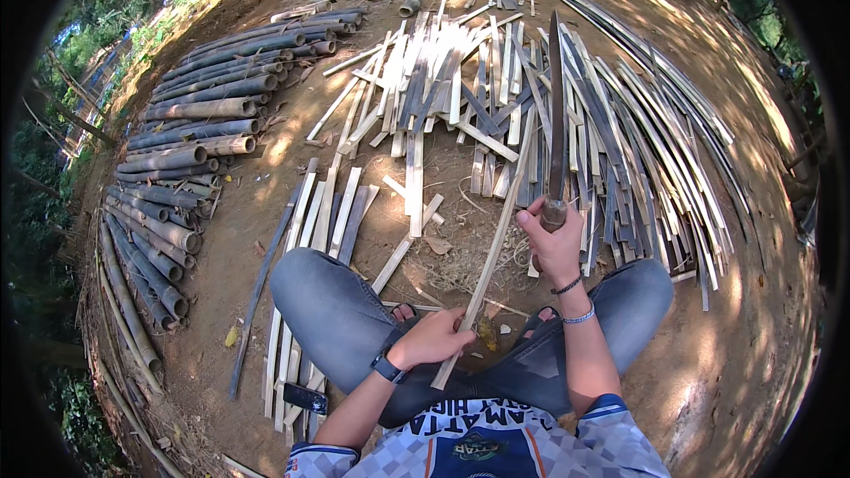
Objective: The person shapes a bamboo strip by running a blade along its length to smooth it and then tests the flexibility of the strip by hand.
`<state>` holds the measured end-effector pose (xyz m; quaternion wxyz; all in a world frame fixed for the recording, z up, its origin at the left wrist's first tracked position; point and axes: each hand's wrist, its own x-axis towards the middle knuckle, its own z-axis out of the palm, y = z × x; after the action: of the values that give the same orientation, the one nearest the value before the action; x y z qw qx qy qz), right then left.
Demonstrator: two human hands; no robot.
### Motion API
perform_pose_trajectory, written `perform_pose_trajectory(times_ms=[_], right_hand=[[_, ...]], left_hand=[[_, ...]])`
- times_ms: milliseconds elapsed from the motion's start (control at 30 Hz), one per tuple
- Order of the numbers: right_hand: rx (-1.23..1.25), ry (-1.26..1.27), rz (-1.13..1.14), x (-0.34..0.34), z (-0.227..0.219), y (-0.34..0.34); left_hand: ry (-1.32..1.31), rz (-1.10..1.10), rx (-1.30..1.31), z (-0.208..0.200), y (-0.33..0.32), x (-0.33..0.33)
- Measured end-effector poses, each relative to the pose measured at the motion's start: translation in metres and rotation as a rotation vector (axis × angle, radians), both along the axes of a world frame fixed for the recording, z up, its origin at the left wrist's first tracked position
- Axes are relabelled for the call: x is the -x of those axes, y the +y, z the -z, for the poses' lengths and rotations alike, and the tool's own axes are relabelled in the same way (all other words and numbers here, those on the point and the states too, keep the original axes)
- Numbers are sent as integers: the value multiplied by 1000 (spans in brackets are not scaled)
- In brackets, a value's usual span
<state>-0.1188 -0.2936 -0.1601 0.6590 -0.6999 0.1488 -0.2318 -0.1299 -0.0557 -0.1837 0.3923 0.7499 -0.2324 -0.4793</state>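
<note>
My left hand (pixel 432 338), low in the middle between my bent knees, is closed around the near part of a long pale bamboo strip (pixel 485 276). The strip slants away from me, up and to the right, toward the split pieces. In my right hand (pixel 556 237) is the short wooden handle of a machete (pixel 557 106). Its long dark blade points away from me, nearly upright in the picture, just right of the strip's far end. The blade stands over a heap of split bamboo (pixel 611 142); whether it touches anything I cannot tell.
Whole bamboo poles (pixel 204 110) lie stacked at the left. Pale and dark strips (pixel 434 62) spread across the far middle and right. More strips (pixel 305 212) lie beside my left knee, near a black phone (pixel 305 398). Shavings (pixel 505 252) litter the dirt by my feet.
</note>
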Motion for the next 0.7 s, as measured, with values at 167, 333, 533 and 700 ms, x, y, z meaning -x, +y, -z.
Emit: perform_pose_trajectory(times_ms=[167, 333, 533, 700], right_hand=[[56, 2, -49, 5, -10, 4], [105, -19, -197, 10, -31, 34], [290, -113, -410, 17, -59, 81], [553, -222, -464, 10, -64, 101]], left_hand=[[816, -395, 524, -54, 12, -61], [927, -333, 728, -76, 17, -94], [838, -356, 815, -64, 8, -107], [883, -386, 918, -45, 5, -108]])
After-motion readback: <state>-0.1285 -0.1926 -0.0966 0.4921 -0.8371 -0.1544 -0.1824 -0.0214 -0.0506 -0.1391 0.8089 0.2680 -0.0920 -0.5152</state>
